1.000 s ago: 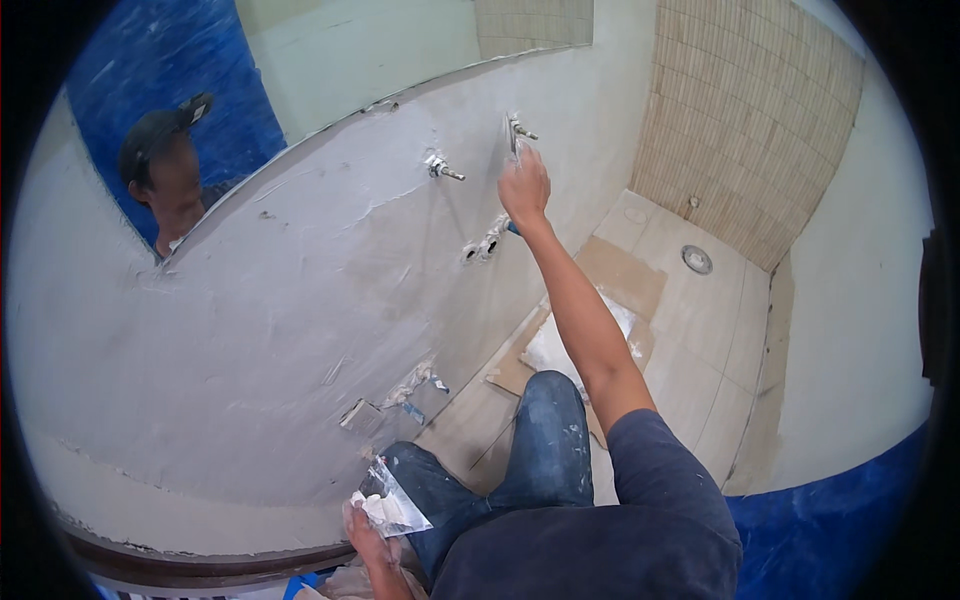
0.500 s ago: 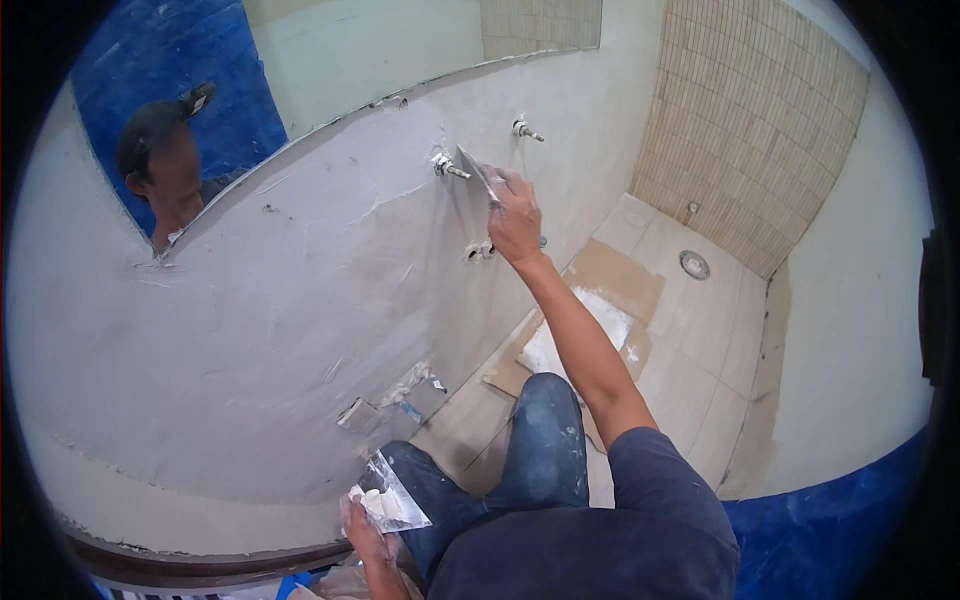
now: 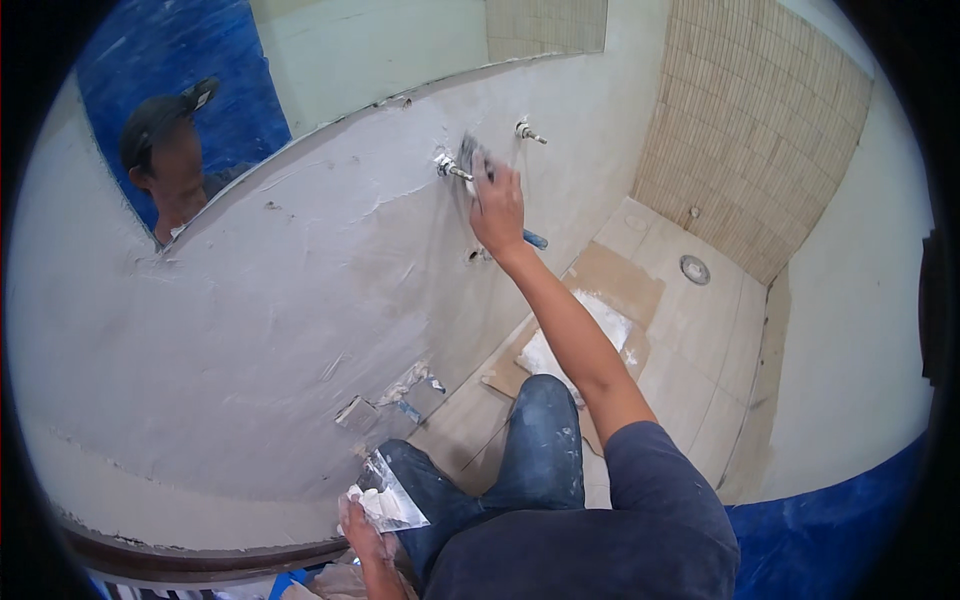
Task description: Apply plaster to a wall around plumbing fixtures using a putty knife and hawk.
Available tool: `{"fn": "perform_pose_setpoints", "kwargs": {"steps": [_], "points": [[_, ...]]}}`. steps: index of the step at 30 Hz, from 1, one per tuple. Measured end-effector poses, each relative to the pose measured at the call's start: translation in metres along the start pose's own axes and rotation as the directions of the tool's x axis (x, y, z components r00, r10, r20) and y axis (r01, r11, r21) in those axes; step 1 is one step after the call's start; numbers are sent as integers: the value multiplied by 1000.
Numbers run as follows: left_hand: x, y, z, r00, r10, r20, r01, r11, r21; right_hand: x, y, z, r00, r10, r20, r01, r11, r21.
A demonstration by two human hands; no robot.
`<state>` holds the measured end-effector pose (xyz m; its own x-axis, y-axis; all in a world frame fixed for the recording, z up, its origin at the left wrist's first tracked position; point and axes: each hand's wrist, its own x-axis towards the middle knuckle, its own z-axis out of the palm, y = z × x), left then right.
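Note:
My right hand (image 3: 497,205) is stretched out to the wall and closed on a putty knife (image 3: 469,150). Its metal blade, blurred, is at the wall just right of the left pipe fitting (image 3: 453,167). Beside my wrist a blue rod-like end (image 3: 536,239) shows; whether it belongs to the knife or the wall I cannot tell. Low at the left, my left hand (image 3: 366,530) grips a wide flat metal blade (image 3: 404,505) carrying white plaster (image 3: 376,503). That blade is over my left thigh; its far grip is hidden by my fingers.
A second pipe fitting (image 3: 530,133) sticks out farther right on the plastered wall (image 3: 290,330). Below are pipe holes (image 3: 474,256) and a rough recess (image 3: 400,397). Cardboard (image 3: 620,280) with white powdery stuff lies on the tiled floor near a round drain (image 3: 694,269). A mirror (image 3: 370,50) sits above.
My right hand has shifted slightly left and turned, bringing the blade flatter to the wall near the left fitting. More of the blue end shows. My left hand stays nearly still.

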<state>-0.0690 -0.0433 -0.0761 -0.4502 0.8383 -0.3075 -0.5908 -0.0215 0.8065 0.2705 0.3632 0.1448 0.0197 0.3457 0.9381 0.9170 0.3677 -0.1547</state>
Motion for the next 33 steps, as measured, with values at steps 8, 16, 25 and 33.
{"fn": "perform_pose_setpoints", "kwargs": {"steps": [8, 16, 25, 33], "points": [[-1, 10, 9, 989, -16, 148, 9, 999, 49, -14, 44, -33, 950, 305, 65, -312, 925, 219], [-1, 7, 8, 999, -21, 37, 18, 997, 80, 70, 25, -9, 843, 524, 121, -537, 835, 120], [3, 3, -2, 1000, 8, -11, -8, 997, 76, -13, 9, -27, 987, 136, 89, -155, 953, 262], [4, 4, -5, 999, -6, 43, 4, 998, 57, -3, 65, 13, 908, 414, 61, -418, 900, 127]]}}
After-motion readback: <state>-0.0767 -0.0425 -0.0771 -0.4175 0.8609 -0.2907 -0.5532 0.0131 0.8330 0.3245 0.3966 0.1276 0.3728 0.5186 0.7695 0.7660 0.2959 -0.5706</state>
